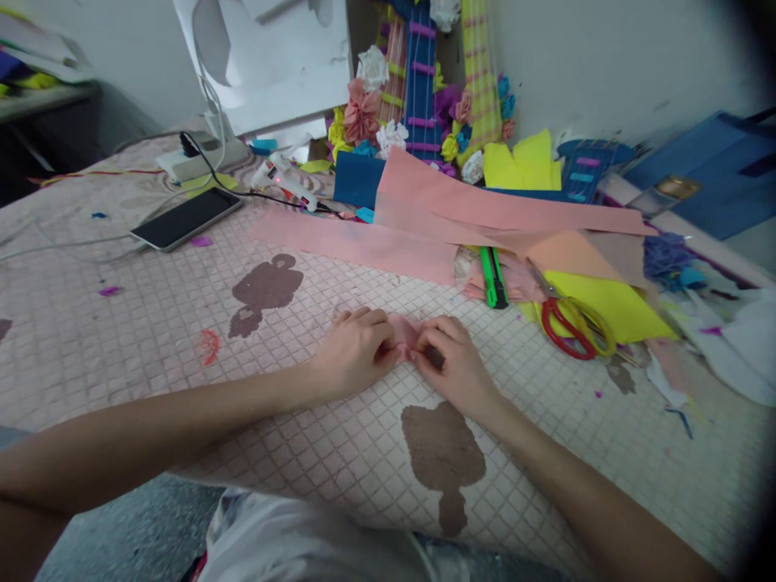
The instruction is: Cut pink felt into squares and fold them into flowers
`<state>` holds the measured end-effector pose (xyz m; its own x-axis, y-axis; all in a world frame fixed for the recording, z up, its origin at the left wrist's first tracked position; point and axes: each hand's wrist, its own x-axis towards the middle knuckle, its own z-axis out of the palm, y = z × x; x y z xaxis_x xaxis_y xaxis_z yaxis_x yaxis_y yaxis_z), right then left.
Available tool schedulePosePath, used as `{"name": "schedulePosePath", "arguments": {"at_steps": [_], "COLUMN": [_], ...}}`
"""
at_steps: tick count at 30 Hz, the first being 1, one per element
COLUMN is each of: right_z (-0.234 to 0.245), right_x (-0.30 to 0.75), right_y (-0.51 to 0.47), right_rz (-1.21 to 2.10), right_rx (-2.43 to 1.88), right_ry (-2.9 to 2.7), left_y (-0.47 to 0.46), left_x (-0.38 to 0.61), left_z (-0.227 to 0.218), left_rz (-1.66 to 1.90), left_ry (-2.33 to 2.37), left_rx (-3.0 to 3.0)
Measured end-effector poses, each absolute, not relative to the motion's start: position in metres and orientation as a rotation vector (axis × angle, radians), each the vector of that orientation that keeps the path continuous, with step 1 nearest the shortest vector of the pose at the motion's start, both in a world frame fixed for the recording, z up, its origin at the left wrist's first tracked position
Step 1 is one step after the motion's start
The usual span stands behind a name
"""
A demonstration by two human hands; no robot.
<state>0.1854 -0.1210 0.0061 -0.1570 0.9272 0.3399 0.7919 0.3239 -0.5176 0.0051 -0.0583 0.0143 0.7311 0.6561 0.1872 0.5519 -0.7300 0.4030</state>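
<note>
A small piece of pink paper [404, 333] is pinched between my two hands, low over the middle of the patterned tablecloth [327, 453]. My left hand [357, 352] grips its left side, fingers curled and thumb tucked under. On the other side, my right hand [454, 361] pinches the paper between thumb and fingertips. The piece looks gathered or creased where the fingers meet, and part of it is hidden behind them. Beyond the hands lies a long pink paper strip [364, 246].
Right of the hands are a green box cutter [493, 277], scissors [573, 323] with red and yellow handles, and yellow paper [618, 303]. A phone [187, 218], glue gun [284, 182] and power strip [194, 158] with cables sit at back left. Paper-flower-trimmed guitar shapes [419, 89] stand behind.
</note>
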Motion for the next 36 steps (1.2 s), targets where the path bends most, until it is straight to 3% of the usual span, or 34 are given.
{"name": "schedulePosePath", "arguments": {"at_steps": [36], "right_z": [-0.0001], "right_x": [0.1908], "right_y": [-0.1236], "right_rz": [0.403], "right_rx": [-1.461], "right_ry": [-1.947], "left_y": [-0.0550], "left_x": [-0.0016], "left_z": [0.0098], "left_rz": [0.535], "left_ry": [0.847], "left_rx": [2.456]}}
